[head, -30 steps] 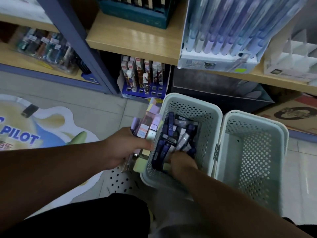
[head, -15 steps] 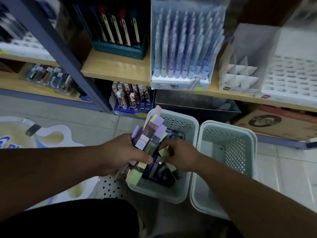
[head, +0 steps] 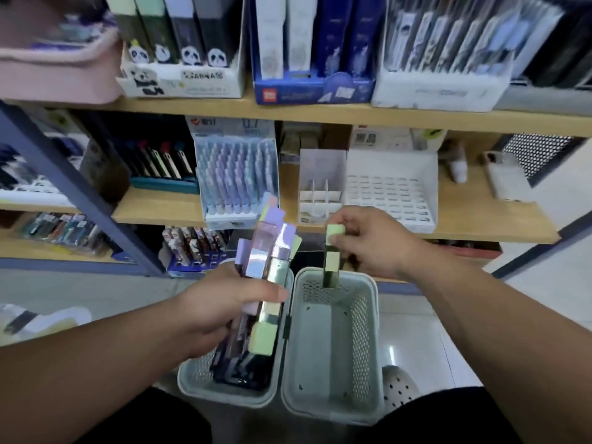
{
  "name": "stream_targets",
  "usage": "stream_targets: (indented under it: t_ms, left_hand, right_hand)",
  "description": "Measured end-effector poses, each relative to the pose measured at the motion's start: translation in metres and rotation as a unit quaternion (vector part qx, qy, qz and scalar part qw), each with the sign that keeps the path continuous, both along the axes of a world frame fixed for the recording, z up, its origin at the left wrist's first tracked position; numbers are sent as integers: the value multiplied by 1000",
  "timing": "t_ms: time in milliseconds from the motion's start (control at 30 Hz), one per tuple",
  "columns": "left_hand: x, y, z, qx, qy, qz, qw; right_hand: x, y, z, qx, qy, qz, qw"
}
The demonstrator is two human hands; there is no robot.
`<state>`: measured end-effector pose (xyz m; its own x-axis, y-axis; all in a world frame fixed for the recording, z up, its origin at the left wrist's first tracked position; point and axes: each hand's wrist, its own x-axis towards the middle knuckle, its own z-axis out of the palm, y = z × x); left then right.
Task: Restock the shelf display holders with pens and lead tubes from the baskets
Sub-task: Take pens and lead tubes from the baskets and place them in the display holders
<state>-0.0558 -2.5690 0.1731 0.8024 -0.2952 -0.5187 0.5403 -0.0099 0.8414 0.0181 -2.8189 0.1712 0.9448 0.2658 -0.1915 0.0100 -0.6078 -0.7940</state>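
Observation:
My left hand (head: pixel 224 302) grips a bundle of purple and green lead tubes (head: pixel 272 251) above the left basket (head: pixel 192 379), which holds dark lead tubes (head: pixel 240 370). My right hand (head: pixel 368 241) pinches one green lead tube (head: pixel 331 257) by its top, hanging upright over the far rim of the right basket (head: pixel 333 408). Beyond my right hand on the middle shelf stand a small white divided holder (head: pixel 320 190) and a wide white slotted holder (head: pixel 390 197), both without stock.
A full holder of pastel pens (head: pixel 235 181) stands left of the white holders. The wooden shelf (head: pixel 480 225) also carries a phone (head: pixel 503 181). Higher shelves hold boxed pens (head: pixel 314 46). A perforated stool (head: pixel 400 389) sits at the lower right.
The view has risen from the baskets toward the shelves. My right hand left the left basket with one green lead tube and lifted it. My left hand raised its bundle.

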Motion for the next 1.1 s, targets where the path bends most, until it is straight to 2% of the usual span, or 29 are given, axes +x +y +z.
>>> stream_targets:
  t_ms: [100,200,367,467,633,833,1000,1100]
  left_hand:
    - [5,-20,7,-20,-5,20,1000]
    - [18,-29,2,-16,0,46,999]
    - [41,-24,-10,1,-8,35,999]
    - [53,-14,-17,1,-16,4,1000]
    - [67,3,-29,43,6,30,999]
    - [80,7,-27,14,-32,-7,999]
    - [82,9,-26,17,-53,-1,998]
    - [82,12,-25,28,-47,5,999]
  right_hand:
    - [5,-9,0,52,-37,-84,994]
    - [24,-8,0,18,-86,-114,990]
    - [72,3,5,-10,-189,-163,968]
    - [98,10,-5,-40,-177,-173,968]
    - [118,15,-25,-94,-137,-193,967]
    - [121,21,-30,-137,-153,-199,958]
    - [111,29,-30,-137,-131,-145,971]
    - [113,31,-25,-131,-151,-160,967]
